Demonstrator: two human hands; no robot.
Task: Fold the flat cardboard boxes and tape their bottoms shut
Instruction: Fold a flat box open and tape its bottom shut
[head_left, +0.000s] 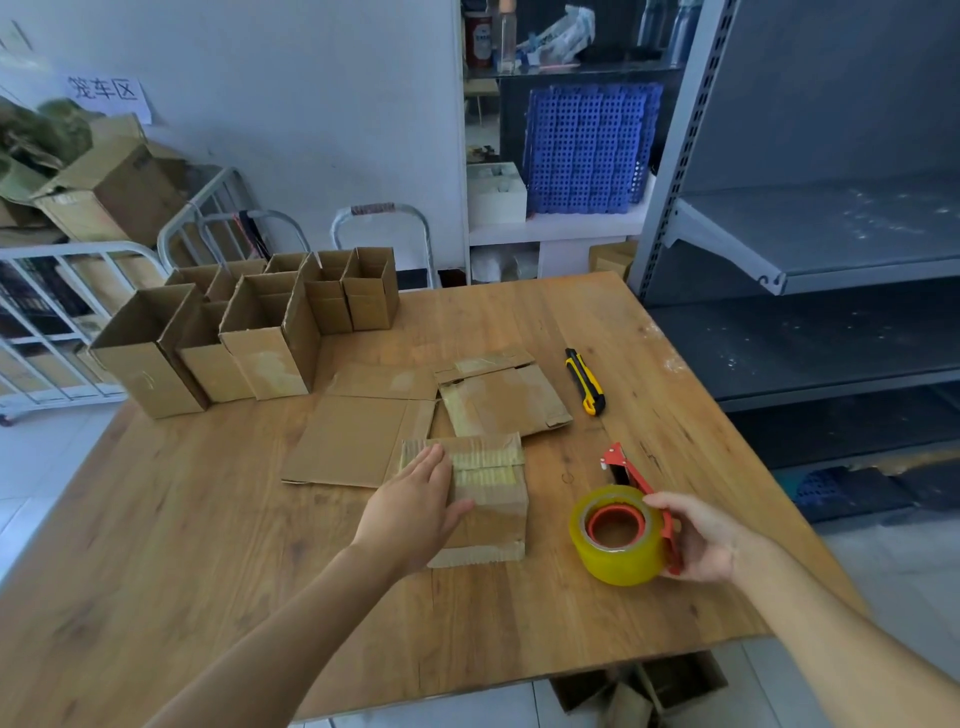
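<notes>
At the lower centre of the frame, the left hand (415, 506) lay flat with straight fingers on a folded box (493, 514), whose taped side faced up on the wooden table (208, 519). To its right, the right hand (701, 540) curled around a red tape dispenser (631, 558) carrying a yellow roll. Just beyond the box, two flat cardboard boxes (358, 441) lay side by side at mid-frame, with a yellow-and-black utility knife (585, 382) to their right. Farther off, toward the left of the frame, a cluster of upright boxes (249, 332) stood open-topped.
</notes>
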